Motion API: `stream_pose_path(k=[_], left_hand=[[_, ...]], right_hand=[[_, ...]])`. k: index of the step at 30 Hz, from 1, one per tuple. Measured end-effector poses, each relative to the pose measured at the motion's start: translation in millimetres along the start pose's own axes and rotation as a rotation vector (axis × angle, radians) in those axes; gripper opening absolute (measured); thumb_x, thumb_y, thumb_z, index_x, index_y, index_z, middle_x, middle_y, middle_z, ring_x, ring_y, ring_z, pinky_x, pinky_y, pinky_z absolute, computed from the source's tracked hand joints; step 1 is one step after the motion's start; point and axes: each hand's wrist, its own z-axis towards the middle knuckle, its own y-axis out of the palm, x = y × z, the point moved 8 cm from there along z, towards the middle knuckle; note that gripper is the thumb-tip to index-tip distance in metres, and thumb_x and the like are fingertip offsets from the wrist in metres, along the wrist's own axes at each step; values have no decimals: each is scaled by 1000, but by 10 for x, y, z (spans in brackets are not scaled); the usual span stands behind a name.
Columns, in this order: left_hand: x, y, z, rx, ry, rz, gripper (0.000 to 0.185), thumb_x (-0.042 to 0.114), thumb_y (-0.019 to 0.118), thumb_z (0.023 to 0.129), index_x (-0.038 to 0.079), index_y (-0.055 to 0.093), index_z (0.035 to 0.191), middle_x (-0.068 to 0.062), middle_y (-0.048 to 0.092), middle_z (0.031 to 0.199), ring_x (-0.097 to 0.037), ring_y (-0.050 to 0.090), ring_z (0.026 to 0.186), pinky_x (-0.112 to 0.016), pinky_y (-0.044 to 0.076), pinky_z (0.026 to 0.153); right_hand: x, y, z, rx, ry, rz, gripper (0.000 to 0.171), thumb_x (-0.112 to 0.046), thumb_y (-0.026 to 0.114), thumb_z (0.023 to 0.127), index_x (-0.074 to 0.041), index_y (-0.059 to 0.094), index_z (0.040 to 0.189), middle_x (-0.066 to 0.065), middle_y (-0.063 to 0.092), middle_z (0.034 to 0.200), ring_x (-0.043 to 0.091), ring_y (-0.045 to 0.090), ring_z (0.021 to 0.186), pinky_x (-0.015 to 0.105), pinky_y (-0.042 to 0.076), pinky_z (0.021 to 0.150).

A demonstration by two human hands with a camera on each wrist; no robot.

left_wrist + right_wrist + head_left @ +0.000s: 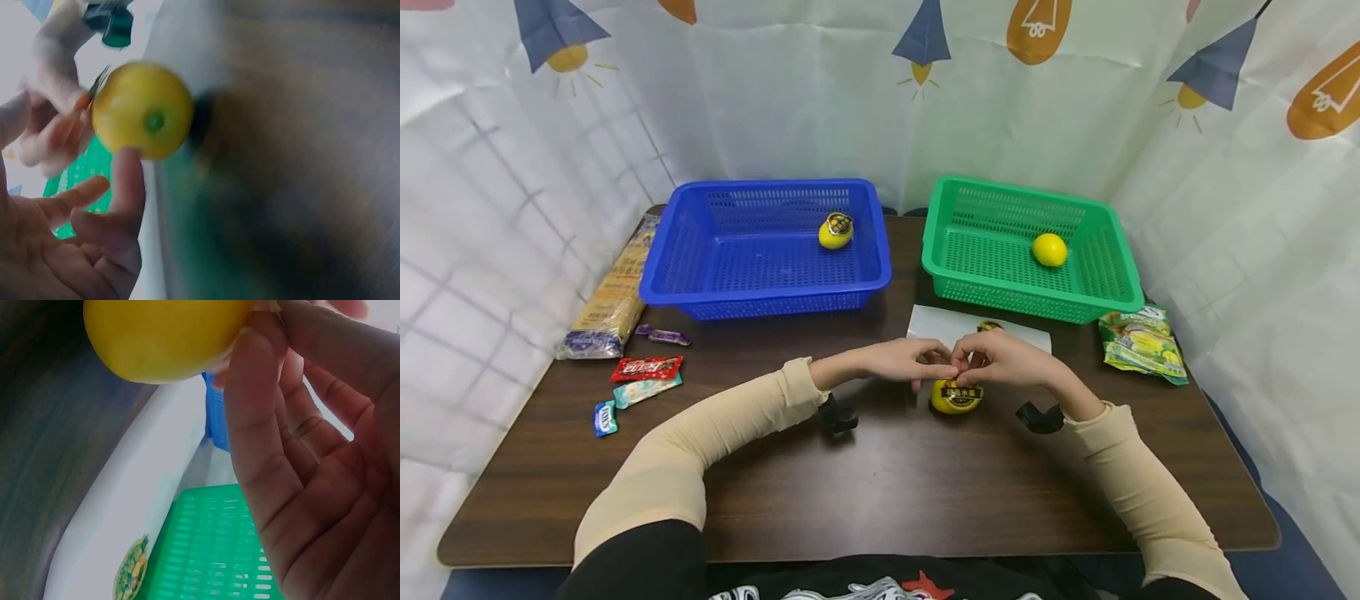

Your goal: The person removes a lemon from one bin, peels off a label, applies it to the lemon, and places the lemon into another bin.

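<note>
In front of me on the table, a lemon carries a dark label with gold print. My right hand pinches the label's edge at the top of the fruit with thumb and forefinger; in the left wrist view that dark edge stands out from the lemon. From the other side my left hand touches the lemon with one extended finger, its other fingers loosely bent. Behind both hands lies a white sheet with a round dark-and-gold sticker, partly hidden by the right hand.
A blue basket at the back left holds a labelled lemon. A green basket at the back right holds a plain lemon. Several snack packets, including a red one, lie left; a green bag lies right.
</note>
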Motion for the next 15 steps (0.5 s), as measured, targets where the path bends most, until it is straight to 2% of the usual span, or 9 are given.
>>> stream_pose_path(k=[3,6,13,15], left_hand=[[-19,170,0,-68,4,-46,41,45,50,102,22,49,136,-5,67,123,-19,73,74,-23,49,65],[-36,290,18,-96,4,-94,41,43,49,103,23,46,138,-6,66,119,-17,73,72,-25,48,55],[-55,345,70,-60,3,-179,38,33,50,104,17,47,138,-11,63,116,-15,69,67,-26,51,56],[-61,341,76,-60,4,-192,37,31,50,104,15,47,138,-11,63,115,-14,68,68,-26,52,57]], right_hand=[[-8,12,5,0,10,-31,8,-23,72,91,-21,64,93,-6,65,88,6,63,77,24,55,72],[-18,24,11,3,18,-70,9,-22,73,90,-20,65,93,-6,66,89,5,64,79,23,55,74],[45,10,-20,67,58,-113,12,-25,74,90,-18,67,96,-5,66,91,6,60,83,23,54,76],[105,36,-48,69,84,-86,13,-28,72,92,-19,67,99,-4,66,92,7,58,79,24,54,72]])
